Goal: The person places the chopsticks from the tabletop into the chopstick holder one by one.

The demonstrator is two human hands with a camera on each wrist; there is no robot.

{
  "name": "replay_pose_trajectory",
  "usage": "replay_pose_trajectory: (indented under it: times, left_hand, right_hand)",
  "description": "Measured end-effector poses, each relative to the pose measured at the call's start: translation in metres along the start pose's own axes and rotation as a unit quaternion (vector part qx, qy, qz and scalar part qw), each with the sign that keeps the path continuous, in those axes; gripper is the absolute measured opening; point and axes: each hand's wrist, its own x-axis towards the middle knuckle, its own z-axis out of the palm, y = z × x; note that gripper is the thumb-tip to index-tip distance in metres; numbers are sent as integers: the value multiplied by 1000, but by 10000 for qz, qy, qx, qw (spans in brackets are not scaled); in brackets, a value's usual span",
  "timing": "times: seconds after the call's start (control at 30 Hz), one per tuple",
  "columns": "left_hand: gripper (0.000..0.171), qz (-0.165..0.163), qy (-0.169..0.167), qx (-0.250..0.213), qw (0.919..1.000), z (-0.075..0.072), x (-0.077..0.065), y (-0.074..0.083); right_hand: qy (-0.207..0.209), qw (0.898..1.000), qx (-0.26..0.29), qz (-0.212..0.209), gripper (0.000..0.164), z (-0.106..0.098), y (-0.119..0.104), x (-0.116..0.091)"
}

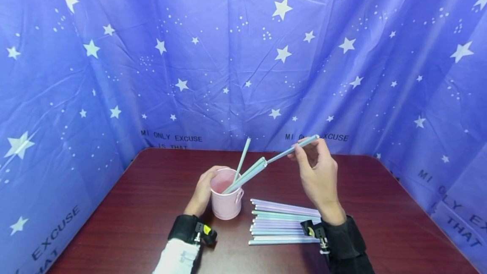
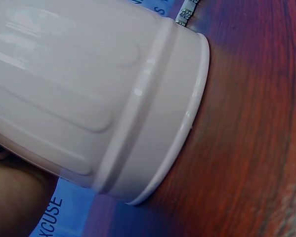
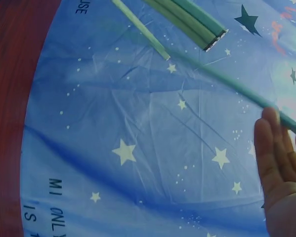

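Observation:
A pale pink bucket (image 1: 226, 207) stands on the table, its small handle lug facing right. My left hand (image 1: 202, 193) grips it from the left, fingers at the rim; the left wrist view shows mostly the bucket's ribbed side (image 2: 78, 74). One slim green stick (image 1: 242, 160) leans in the bucket, beside several green and blue sticks (image 1: 247, 175) tilted right. Up and to the right, my right hand (image 1: 319, 176) pinches a slim blue stick (image 1: 283, 153) between thumb and fingers. Its lower end meets the tops of the tilted sticks in the head view.
Several pastel sticks (image 1: 281, 217) in purple, green, blue and white lie side by side on the dark red table (image 1: 152, 189), right of the bucket and partly under the right forearm. A blue star-patterned cloth (image 1: 228, 54) hangs behind and at both sides.

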Motion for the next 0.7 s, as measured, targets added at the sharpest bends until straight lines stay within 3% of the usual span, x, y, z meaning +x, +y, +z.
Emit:
replay_pose_trajectory:
  times: [0.13, 0.27, 0.5, 0.7]
  left_hand:
    - [47, 5, 42, -39, 10000, 1, 0, 0]
    - [47, -27, 69, -47, 10000, 2, -1, 0]
    - [47, 7, 28, 7, 10000, 4, -4, 1]
    - [47, -3, 38, -24, 10000, 4, -3, 0]
  right_hand:
    - [37, 9991, 414, -95, 20, 1, -4, -1]
    - [-208, 9976, 650, -80, 19, 5, -2, -5]
    - [-861, 9956, 373, 48, 14, 17, 4, -14]
    - [-1092, 9939, 120, 89, 14, 21, 4, -16]
